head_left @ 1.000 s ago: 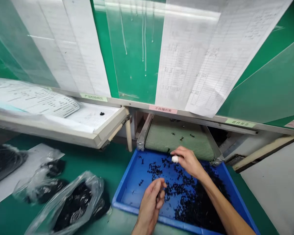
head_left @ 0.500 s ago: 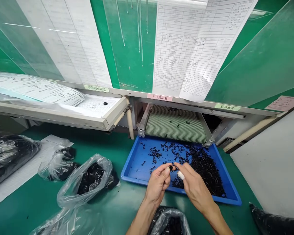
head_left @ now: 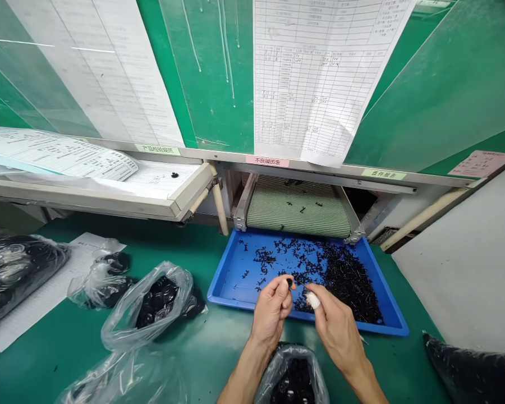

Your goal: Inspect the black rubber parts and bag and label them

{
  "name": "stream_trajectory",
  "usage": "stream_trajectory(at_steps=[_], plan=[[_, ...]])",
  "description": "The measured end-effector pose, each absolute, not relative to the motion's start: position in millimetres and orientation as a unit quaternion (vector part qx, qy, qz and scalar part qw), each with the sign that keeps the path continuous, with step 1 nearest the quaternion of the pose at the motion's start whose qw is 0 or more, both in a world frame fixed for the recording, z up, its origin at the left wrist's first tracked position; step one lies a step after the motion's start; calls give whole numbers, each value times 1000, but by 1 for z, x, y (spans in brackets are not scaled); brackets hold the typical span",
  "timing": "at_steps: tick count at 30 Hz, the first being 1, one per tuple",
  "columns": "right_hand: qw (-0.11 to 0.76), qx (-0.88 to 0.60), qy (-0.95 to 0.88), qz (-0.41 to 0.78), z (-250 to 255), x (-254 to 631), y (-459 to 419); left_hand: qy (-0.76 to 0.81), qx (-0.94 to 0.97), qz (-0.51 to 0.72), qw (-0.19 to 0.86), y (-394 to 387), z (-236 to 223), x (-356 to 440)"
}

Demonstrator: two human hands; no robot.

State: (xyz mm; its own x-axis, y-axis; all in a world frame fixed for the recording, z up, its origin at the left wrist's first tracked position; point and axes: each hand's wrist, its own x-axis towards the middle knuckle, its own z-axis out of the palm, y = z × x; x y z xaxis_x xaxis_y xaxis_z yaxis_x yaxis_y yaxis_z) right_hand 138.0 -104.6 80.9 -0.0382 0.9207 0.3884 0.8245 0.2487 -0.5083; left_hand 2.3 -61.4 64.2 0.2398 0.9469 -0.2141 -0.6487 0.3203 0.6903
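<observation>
Right of centre on the tabletop point(head_left: 210, 342) sits a tray point(head_left: 231, 286), pieces point(head_left: 351, 286) heaped in its right half. Behind it is a conveyor point(head_left: 269, 210). Across the tray's near edge in the frame are the left hand point(head_left: 273, 306), with a part point(head_left: 289, 281) between its fingers, and the right hand point(head_left: 336, 320). Bags lie at bottom centre point(head_left: 292, 381), lower right point(head_left: 471, 365) and left of the tray point(head_left: 157, 306), the far-left bag point(head_left: 23, 275) apparently on a sheet point(head_left: 54, 314).

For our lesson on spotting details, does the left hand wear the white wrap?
No, the white wrap is on the right hand; the left hand, holding a black piece, shows none.
</observation>
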Motion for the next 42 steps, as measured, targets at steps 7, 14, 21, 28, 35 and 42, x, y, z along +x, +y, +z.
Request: stream_trajectory(at_steps=[7, 14, 21, 28, 35, 42], plan=[[302, -574, -760, 41, 89, 131, -103, 351, 306, 534, 706, -62, 54, 2], [308, -572, -759, 48, 86, 125, -100, 376, 349, 535, 671, -63, 49, -3], [316, -584, -748, 10, 79, 119, -102, 408, 417, 516, 627, -63, 55, -7], [358, -619, -694, 89, 69, 108, -97, 411, 476, 510, 588, -56, 51, -9], [400, -657, -516, 378, 32, 108, -59, 449, 538, 515, 493, -43, 19, -9], [288, -675, -649, 201, 61, 165, 5, 424, 308, 520, 675, -23, 15, -15]])
